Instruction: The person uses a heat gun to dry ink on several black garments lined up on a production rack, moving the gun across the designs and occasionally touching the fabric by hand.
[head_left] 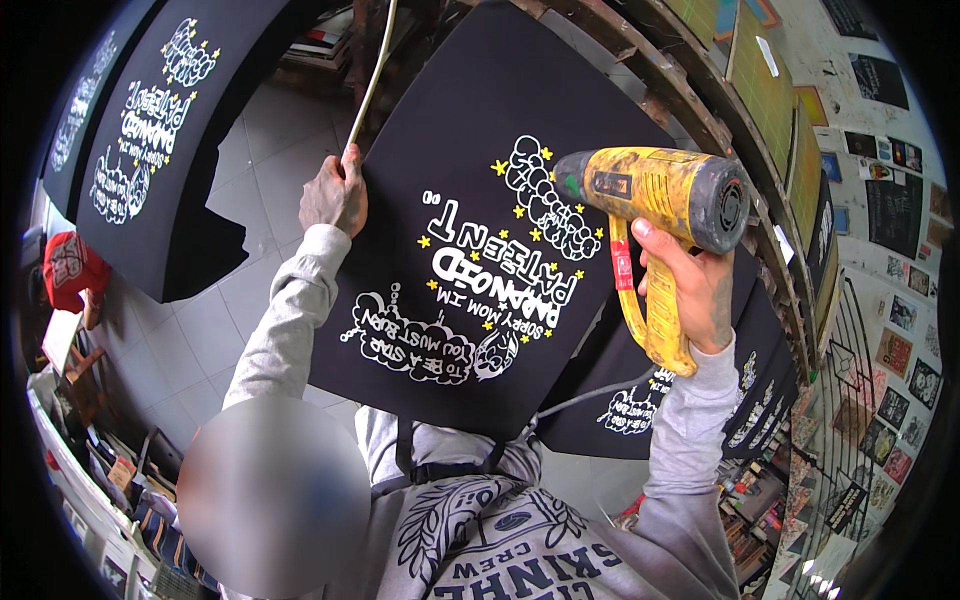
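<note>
My right hand (690,285) is wrapped round the handle of a worn yellow heat gun (650,190) with a dark rear end. The gun points left over a black printed fabric panel (480,90), its nozzle end above the cloud drawing. White lettering, cloud shapes and small yellow stars cover the panel's middle, upside down to me. My left hand (335,195) is closed at the panel's left edge, around the lower end of a thin white cord (372,85) that comes down from above. Its fingertips are partly hidden.
More black printed panels hang at the left (160,120) and lower right (630,405). A grey cable (600,395) runs below the heat gun. A curved rusty metal frame (690,90) passes behind. A person in a red cap (75,270) is at far left. Pictures (895,350) cover the right wall.
</note>
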